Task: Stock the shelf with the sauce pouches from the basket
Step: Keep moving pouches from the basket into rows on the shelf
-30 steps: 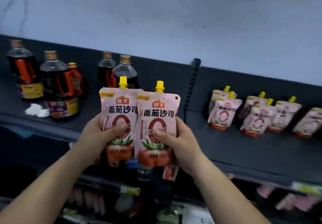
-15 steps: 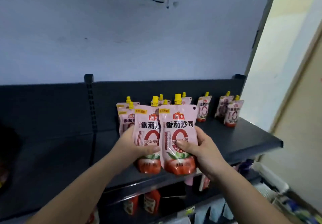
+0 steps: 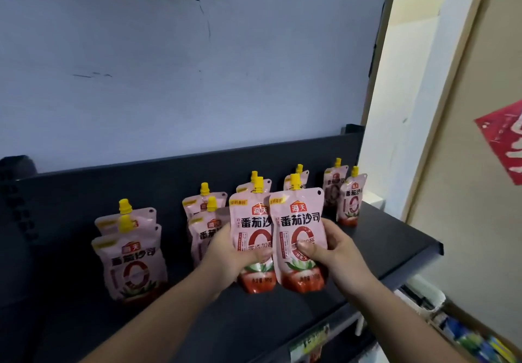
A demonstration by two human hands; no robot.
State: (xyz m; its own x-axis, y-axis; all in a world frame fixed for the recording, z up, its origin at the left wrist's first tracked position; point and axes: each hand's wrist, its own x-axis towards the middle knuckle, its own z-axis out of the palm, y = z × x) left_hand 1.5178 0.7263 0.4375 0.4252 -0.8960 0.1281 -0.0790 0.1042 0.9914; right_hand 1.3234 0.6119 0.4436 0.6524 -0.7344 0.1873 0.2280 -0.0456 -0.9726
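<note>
I hold two pink tomato-sauce pouches with yellow caps upright over the dark shelf (image 3: 395, 249). My left hand (image 3: 228, 258) grips the left pouch (image 3: 250, 229), thumb across its front. My right hand (image 3: 336, 252) grips the right pouch (image 3: 299, 221), which overlaps the left one. Both pouch bottoms are low over the shelf board; whether they touch it I cannot tell. Several like pouches stand on the shelf: a pair at the left (image 3: 130, 261), a pair behind my left hand (image 3: 204, 221), others behind the held pouches, and a pair at the far right (image 3: 348, 201). The basket is not in view.
The shelf's right end (image 3: 439, 246) stops beside a white door frame (image 3: 401, 94). A grey wall (image 3: 197, 65) rises behind the shelf back. Below at the right sits a box of coloured goods (image 3: 480, 340). A red paper (image 3: 505, 139) hangs on the door at the right.
The view swung right along the shelf, past the dark bottles, to the pouch section. My hands with both pouches have moved closer to the shelf and lower over it.
</note>
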